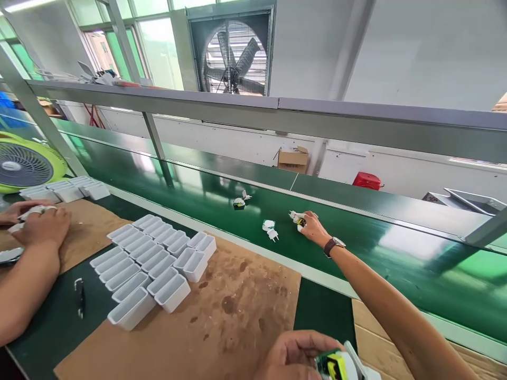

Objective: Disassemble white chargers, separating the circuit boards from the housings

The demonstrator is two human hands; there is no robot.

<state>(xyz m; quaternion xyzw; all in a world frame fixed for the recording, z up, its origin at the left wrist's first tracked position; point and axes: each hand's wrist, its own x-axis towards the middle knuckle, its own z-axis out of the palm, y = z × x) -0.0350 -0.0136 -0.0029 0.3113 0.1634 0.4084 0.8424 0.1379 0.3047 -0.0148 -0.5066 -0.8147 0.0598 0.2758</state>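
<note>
At the bottom edge, my left hand point(295, 359) is closed around a plug adapter point(336, 365), its green circuit board and yellow-wrapped part showing beside a white plug piece. My right arm, with a wristwatch, stretches over the green conveyor belt. The fingers of my right hand point(315, 230) grip another plug adapter point(300, 219) with white prongs and a yellow part. Left of that hand, a third adapter point(271, 230) lies on the belt, its white prongs pointing toward me. Farther back lies one more adapter point(240, 202), its board and white plug piece side by side.
White rectangular housings point(132, 309) stand in rows on brown cardboard point(253, 311). A dark pen-like tool point(80, 298) lies left of them. At far left, a co-worker's hands point(43, 227) hold white parts near a green fan point(27, 162). A metal shelf rail point(253, 108) crosses above the conveyor belt point(198, 196).
</note>
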